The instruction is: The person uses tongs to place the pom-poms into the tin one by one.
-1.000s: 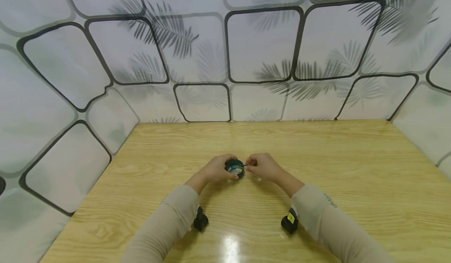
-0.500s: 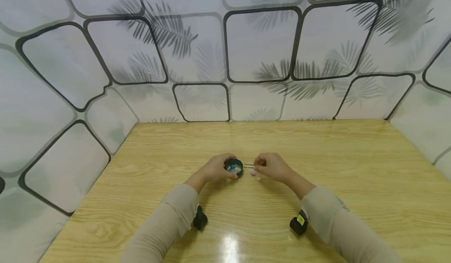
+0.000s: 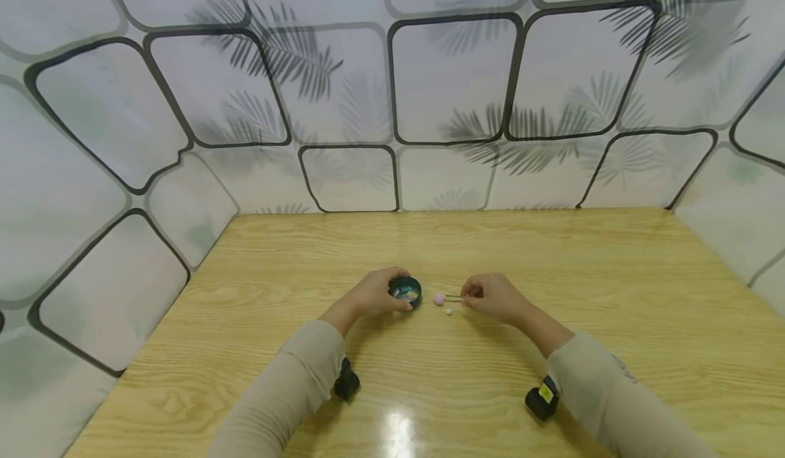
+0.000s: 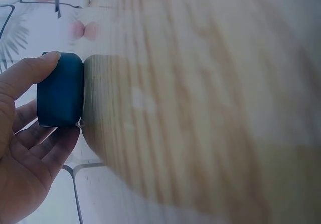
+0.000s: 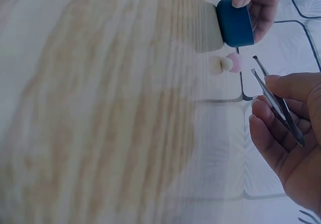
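Observation:
My left hand [image 3: 373,293] grips a small round teal dish [image 4: 61,91] from its left side, thumb and fingers around the wall. The dish stands upright on the table, and several small coloured pieces show inside it in the head view. To the right, my right hand [image 3: 498,298] pinches a pair of metal tweezers [image 5: 277,107], whose tips are apart with nothing between them. In the head view those tips point left, just beside a pink ball [image 3: 439,299] on the table. A smaller whitish ball [image 3: 448,311] lies just in front of the pink one.
The wood-grain table [image 3: 294,253] is glossy and reflects light near its front. A patterned backdrop [image 3: 454,76] rises at its back and sides. Black wrist cameras [image 3: 347,379] hang under both sleeves.
My right hand has drawn back to the right with the tweezers, from the dish's rim to beyond the pink ball, which has come into view. The left hand and dish stay nearly in place.

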Motion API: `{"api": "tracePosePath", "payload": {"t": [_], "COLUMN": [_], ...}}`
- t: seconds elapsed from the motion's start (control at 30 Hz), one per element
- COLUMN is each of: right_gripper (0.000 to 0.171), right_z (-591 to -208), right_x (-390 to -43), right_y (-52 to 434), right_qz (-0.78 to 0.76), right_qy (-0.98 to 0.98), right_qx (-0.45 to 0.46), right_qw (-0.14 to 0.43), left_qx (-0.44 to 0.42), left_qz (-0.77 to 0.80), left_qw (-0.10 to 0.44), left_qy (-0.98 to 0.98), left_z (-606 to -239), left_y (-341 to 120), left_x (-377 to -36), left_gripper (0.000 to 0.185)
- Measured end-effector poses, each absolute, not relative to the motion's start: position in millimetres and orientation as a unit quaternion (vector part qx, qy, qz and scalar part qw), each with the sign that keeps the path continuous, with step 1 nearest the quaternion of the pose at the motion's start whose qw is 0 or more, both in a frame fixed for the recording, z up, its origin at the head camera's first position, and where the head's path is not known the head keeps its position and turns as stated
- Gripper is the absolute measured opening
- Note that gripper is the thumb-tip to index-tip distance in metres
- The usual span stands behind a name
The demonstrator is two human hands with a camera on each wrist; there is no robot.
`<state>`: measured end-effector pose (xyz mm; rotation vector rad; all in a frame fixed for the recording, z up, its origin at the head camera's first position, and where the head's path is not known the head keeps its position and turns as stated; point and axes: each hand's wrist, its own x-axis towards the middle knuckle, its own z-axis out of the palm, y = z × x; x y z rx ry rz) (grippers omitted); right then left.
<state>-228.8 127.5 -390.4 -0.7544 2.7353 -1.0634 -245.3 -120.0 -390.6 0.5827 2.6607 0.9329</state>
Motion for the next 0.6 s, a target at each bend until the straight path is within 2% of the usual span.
{"api": "tracePosePath", "payload": {"t": [0.33, 0.47, 0.6], "right_gripper": [0.003, 0.004, 0.007], "right_z": [-392.3, -393.5, -395.1], "right_x": [-224.0, -223.2, -224.5], "right_y": [132.3, 134.3, 133.2], "right_qz": [-0.353, -0.358, -0.344], "right_qy": [0.897, 0.887, 0.897], "right_qx": [-0.253, -0.283, -0.263], "right_qw": [0.085, 0.076, 0.092], "left_qx": [0.197, 0.199, 0.199], "left_qz": [0.325, 0.328, 0.331], "left_qw": [0.131, 0.13, 0.13], "left_qy": [0.915, 0.914, 0.913], "left_z": [-390.1, -389.8, -389.3], "left_y": [-120.0, -119.9, -119.4], "left_x": [-244.9, -244.1, -243.8], "left_gripper": [0.06, 0.059, 0.059]}}
